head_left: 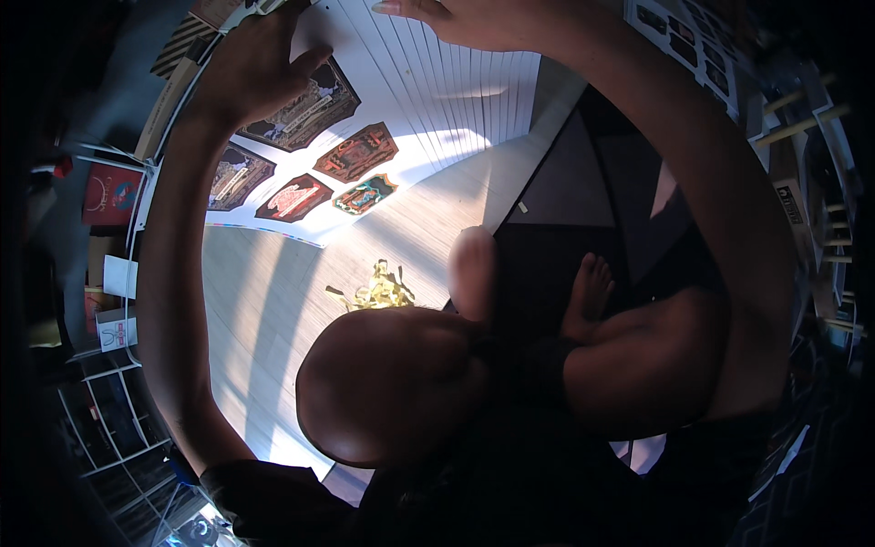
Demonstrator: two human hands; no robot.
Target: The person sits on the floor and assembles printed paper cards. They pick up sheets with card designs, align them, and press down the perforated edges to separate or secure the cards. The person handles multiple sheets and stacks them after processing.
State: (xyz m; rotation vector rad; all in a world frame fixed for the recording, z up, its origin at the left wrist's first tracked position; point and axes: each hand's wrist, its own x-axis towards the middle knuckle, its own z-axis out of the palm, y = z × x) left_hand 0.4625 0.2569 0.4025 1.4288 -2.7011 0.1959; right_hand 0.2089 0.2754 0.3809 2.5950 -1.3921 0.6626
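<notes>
Printed sheet [310, 165] lies under my thumb-wide left hand [253, 66], probably for steadying; right hand [469, 20], can't tell.

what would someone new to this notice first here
Probably the brightly lit white sheets at the upper middle, printed with ornate designs, with the left hand over their upper left and the right hand at the picture's top edge. Next would come the shiny, crumpled gold material on the pale floor, just above the left knee in the picture.
</notes>
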